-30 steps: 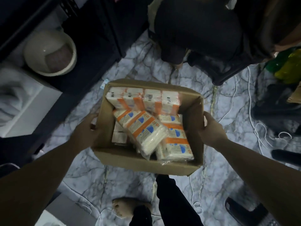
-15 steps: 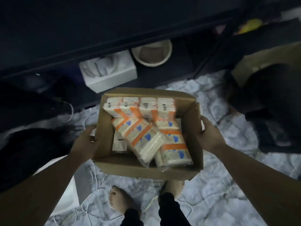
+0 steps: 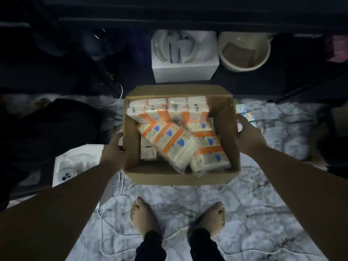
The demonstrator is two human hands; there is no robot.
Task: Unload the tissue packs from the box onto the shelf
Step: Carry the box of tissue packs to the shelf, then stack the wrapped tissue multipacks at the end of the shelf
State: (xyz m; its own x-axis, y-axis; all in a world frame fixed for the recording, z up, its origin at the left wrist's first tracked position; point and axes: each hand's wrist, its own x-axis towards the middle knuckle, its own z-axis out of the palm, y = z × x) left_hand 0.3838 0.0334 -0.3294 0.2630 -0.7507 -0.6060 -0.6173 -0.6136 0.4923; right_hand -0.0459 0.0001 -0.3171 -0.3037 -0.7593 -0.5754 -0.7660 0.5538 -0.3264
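The room is dimly lit, and a pale marbled floor point(image 3: 254, 213) crossed by thin white cables point(image 3: 105, 213) is seen below the hands. Beyond the hands, a dark low shelf unit point(image 3: 113, 76) is seen, on which a white carton point(image 3: 183, 59) and a beige bowl point(image 3: 244, 51) are set side by side. Left of the hands, another white carton point(image 3: 75, 164) is seen on the floor.
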